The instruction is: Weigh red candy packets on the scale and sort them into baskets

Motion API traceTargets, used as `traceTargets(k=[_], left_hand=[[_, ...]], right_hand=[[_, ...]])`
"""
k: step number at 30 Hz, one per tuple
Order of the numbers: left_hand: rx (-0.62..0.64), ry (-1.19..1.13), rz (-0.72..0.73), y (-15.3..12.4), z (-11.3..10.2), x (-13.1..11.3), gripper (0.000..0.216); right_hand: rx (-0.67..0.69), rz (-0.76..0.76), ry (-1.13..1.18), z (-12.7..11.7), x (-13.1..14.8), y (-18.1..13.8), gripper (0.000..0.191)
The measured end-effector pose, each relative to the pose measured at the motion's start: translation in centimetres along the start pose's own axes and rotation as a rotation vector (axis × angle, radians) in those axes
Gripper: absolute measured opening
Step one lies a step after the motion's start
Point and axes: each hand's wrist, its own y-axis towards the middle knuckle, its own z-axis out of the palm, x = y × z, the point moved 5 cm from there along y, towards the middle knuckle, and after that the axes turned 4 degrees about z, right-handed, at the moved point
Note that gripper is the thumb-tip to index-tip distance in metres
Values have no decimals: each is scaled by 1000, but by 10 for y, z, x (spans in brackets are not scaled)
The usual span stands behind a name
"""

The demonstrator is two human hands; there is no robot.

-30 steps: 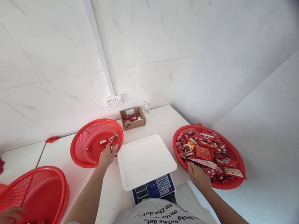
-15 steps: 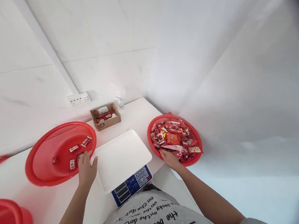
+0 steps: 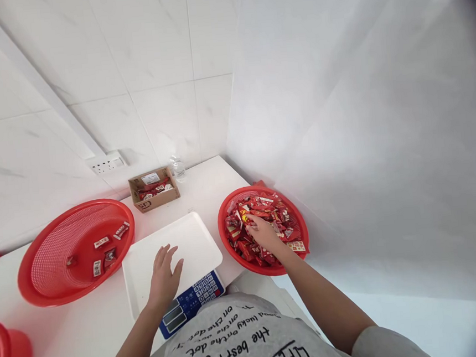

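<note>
My left hand (image 3: 163,276) hovers over the white pan (image 3: 185,244) of a digital scale, fingers spread and nothing in them. Below the pan's edge shows the scale's blue keypad panel (image 3: 194,302). My right hand (image 3: 264,234) reaches into a red plastic basket (image 3: 224,246) on the right, which is heaped with red wrapped sweets (image 3: 255,250). Its fingers are bent around a red and yellow packet (image 3: 244,214) at the top of the heap; the fingertips are partly hidden.
On the left, a larger red basket (image 3: 40,257) holds several small wrapped pieces (image 3: 101,242). Part of another red basket (image 3: 18,353) shows at the lower left. A small cardboard box (image 3: 156,199) with red packets and a clear plastic bottle (image 3: 178,170) stand by the wall.
My left hand has moved from the left basket's edge to above the scale pan. My right hand has gone from the right basket's near rim into the sweets. The view has shifted right.
</note>
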Motion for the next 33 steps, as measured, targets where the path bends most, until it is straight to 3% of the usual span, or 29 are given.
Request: traceTargets(k=[4,8,11,14,18,25,33], left_hand=[[-6,10,5,-6,9,-15,36],[-7,38,-23,-15,11,-22,37],[-17,65,-71,-25,11,-22,37],[-31,84,-125,-37,14,-21,37],[-22,107,-178,-51,23,-25,36],[-27,125,-176,-66,38,-40,35],[3,160,-103,-67,31,-44,33]], right_hand=[[81,-117,-150,14,11,19,58],[316,-91,-422,47,11,40,81],[371,-109,-547,60,7,52,85],[334,-172,-593,65,2,57,79],[273,-263,-604,63,0,59,54],[242,-382,-581,58,2,67,34],[110,-467,-169,25,-2,82,26]])
